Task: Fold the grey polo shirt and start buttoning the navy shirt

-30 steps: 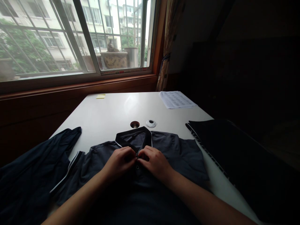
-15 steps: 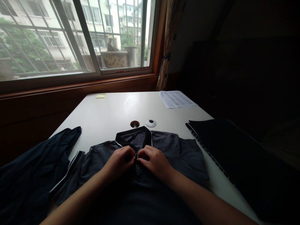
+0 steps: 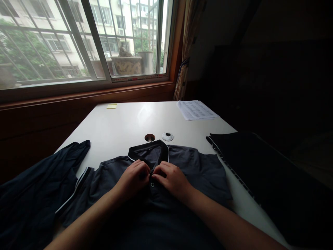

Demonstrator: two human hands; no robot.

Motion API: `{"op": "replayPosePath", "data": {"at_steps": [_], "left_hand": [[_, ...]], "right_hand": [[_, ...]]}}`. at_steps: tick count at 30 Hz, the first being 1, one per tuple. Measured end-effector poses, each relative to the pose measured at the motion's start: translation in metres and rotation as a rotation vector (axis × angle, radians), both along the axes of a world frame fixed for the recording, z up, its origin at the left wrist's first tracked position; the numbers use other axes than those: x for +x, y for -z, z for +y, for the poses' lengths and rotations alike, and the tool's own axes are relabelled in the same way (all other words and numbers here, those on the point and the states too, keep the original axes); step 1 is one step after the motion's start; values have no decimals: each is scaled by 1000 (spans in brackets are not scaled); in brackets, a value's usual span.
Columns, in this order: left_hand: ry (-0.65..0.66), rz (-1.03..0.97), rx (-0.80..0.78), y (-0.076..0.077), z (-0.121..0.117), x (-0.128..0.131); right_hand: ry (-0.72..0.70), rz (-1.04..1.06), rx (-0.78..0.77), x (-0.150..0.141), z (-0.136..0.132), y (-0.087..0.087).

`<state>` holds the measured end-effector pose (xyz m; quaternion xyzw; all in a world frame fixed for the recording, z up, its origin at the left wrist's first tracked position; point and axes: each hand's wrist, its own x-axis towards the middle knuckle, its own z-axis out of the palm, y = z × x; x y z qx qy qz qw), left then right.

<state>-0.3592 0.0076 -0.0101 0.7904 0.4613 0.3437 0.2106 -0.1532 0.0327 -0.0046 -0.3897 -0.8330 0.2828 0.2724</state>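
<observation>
A dark grey-blue polo shirt [image 3: 161,211] lies spread face up on the white table, its black collar [image 3: 164,152] edged in white and pointing away from me. Both hands meet at the front opening just below the collar. My left hand [image 3: 135,175] pinches the placket from the left side, fingers curled. My right hand [image 3: 170,178] grips it from the right, thumb and fingertips pressed together. The fingertips hide the upper button. Just below them a lower button [image 3: 152,185] shows as a pale ring.
Dark garments lie at both sides, one navy [image 3: 39,184] at left and a black one [image 3: 260,166] at right. Behind the collar are a table hole [image 3: 150,138] and its round white cover [image 3: 168,136]. Printed sheets [image 3: 197,110] and a yellow sticky note [image 3: 111,106] lie farther back.
Hardly anything differs. My fingers have shifted slightly at the placket, and the pale ring that showed between the fingertips is now covered.
</observation>
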Motion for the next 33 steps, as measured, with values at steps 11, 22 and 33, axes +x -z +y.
{"op": "replayPosePath", "data": {"at_steps": [11,22,33], "left_hand": [[-18,-52,-86,3,-1,-1],[-18,-65,-71,5,0,-1],[1,-84,-51,4,-1,1]], "right_hand": [[8,-15,-15,-2,1,2],[15,-22,-22,-3,0,2],[-15,14,-49,-1,0,1]]}}
